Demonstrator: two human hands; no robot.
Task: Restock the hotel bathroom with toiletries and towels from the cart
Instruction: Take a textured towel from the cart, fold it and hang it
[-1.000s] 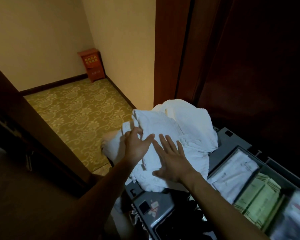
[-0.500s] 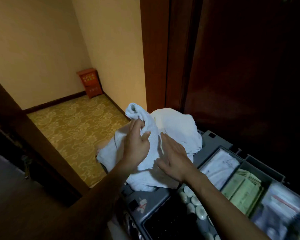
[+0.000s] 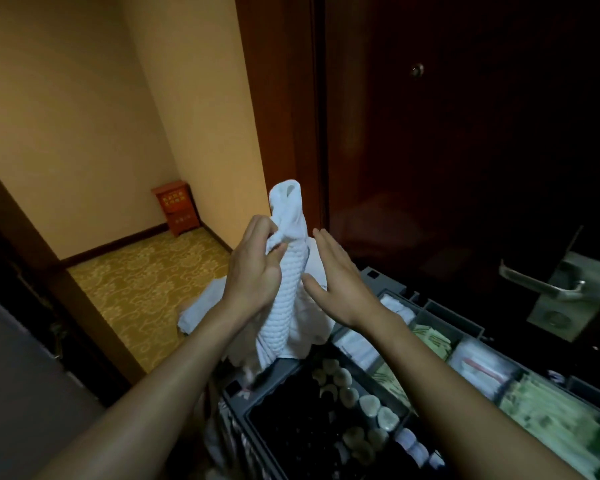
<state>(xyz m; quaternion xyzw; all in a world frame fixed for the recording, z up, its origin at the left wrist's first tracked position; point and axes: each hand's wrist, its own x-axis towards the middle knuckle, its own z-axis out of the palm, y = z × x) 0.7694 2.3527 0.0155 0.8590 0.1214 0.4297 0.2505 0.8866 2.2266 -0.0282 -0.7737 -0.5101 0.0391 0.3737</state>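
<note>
Two hands, one gripped towel, one cart, one red cabinet.

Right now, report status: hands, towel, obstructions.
Left hand grips white towel, held above cart. Right hand open beside it. No obstruction visible.

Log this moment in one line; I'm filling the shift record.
left hand: grips white towel above cart | right hand: open, beside towel | stage: towel pickup

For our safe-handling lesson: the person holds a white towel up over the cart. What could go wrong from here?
1. Only the left hand grips the towel; the right hand is open beside it, so it may slip.
2. Its hanging end may sweep the small round items in the cart.
3. The towel pile at the cart's edge may slide off.
</note>
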